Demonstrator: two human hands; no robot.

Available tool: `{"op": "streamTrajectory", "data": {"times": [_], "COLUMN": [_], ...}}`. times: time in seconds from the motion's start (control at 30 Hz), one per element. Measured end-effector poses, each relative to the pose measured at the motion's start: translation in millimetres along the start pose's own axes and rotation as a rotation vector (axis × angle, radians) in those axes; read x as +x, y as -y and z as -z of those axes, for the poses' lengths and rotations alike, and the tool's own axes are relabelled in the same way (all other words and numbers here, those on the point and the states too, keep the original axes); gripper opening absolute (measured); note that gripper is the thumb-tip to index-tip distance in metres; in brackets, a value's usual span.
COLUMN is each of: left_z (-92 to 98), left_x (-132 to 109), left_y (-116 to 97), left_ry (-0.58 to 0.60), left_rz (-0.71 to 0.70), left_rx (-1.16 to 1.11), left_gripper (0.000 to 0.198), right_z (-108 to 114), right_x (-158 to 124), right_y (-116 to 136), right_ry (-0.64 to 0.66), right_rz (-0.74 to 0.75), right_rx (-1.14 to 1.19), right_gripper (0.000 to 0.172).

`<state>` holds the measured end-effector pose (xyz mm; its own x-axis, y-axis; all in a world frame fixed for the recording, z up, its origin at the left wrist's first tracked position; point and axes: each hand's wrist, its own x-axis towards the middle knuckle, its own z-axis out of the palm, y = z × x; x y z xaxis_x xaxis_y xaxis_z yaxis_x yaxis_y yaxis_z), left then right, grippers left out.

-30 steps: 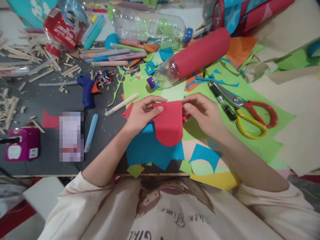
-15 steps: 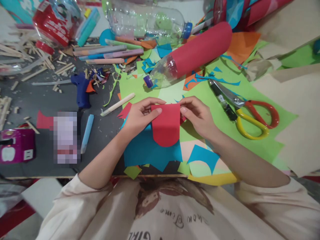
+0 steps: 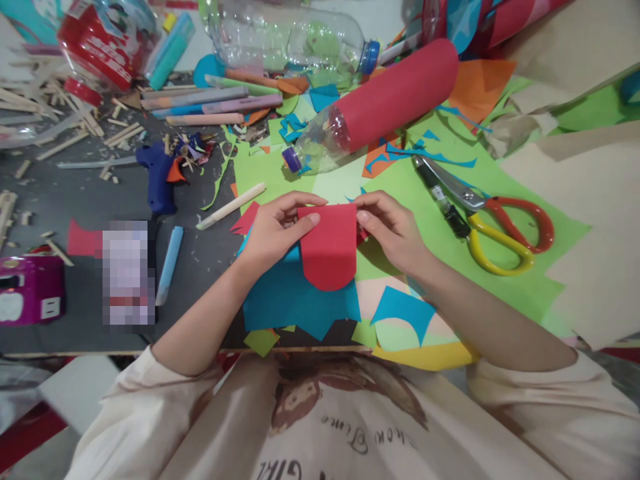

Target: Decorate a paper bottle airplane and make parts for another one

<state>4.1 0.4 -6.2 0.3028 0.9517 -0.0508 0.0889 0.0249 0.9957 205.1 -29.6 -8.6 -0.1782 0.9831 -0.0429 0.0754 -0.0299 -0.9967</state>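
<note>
A piece of red paper [image 3: 329,247] with a rounded lower end is held up in front of me. My left hand [image 3: 286,225] pinches its upper left corner, thumb in front and fingers behind. At the upper right corner, my right hand [image 3: 386,225] closes thumb and fingers on the paper's edge. Behind and below it lies a sheet of blue paper [image 3: 280,303]. A blue paper scrap [image 3: 404,313] with a curved cutout is near my right forearm. Scissors [image 3: 493,223] with red and yellow handles lie on green paper to the right, beside a black-handled cutter [image 3: 440,197].
A bottle wrapped in red paper [image 3: 400,97] and a clear bottle [image 3: 290,43] lie at the back. On the left are a blue glue gun [image 3: 159,175], a phone [image 3: 127,277], a purple box [image 3: 33,287], markers [image 3: 215,103] and several wooden sticks.
The whole view has shifted slightly, so everything appears a little further left and up. Both hands keep their hold on the red paper, which hangs almost the same.
</note>
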Motion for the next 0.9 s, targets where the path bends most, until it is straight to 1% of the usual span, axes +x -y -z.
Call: {"op": "streamTrajectory", "data": {"times": [0.23, 0.37, 0.5, 0.73, 0.9], "left_z": [0.4, 0.5, 0.6, 0.6, 1.3], "left_x": [0, 1, 1, 0, -2], "left_y": [2, 4, 5, 3, 2], "left_ry": [0.013, 0.011, 0.008, 0.021, 0.021], "left_rz": [-0.057, -0.084, -0.084, -0.06, -0.068], "left_rx": [0.008, 0.042, 0.051, 0.045, 0.105], "left_gripper": [0.027, 0.032, 0.033, 0.03, 0.026], "right_z": [0, 0, 0, 2, 3], "right_x": [0, 0, 1, 1, 0], "right_y": [-5, -7, -6, -10, -12], "right_ry": [0.009, 0.018, 0.021, 0.038, 0.008], "right_rz": [0.05, 0.078, 0.078, 0.111, 0.135], "right_rx": [0.086, 0.112, 0.092, 0.072, -0.026], "right_gripper": [0.036, 0.033, 0.034, 0.029, 0.032]}}
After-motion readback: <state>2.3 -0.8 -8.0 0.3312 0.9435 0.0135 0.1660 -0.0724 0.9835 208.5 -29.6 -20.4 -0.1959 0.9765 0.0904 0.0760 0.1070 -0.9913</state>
